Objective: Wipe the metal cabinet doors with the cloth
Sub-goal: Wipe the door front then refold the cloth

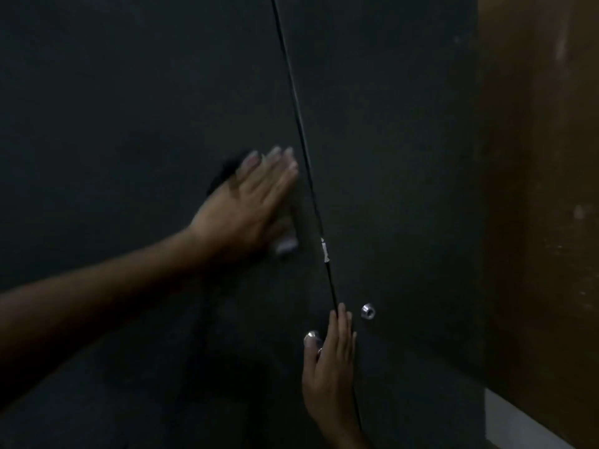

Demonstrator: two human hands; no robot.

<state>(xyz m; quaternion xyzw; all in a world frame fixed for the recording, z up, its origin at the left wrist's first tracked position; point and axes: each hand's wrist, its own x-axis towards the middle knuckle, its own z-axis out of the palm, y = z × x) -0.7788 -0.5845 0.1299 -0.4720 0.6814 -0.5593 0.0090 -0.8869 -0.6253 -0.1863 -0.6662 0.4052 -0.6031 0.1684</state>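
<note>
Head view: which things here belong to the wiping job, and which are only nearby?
Belong to the job:
- left door
- right door
- dark cloth under the left hand
- right hand flat at the door seam

Only nearby:
- two metal knobs
- brown wall

- dark metal cabinet doors (389, 157) — two, shut, thin seam btwn
- left hand (249, 202) flat on left door
- right hand (330, 361) at seam, by round knob (368, 311)

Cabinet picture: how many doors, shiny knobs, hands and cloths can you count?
Doors: 2, left door and right door
Shiny knobs: 2, left knob and right knob
Hands: 2, left hand and right hand
Cloths: 1, dark cloth
Total: 7
</note>
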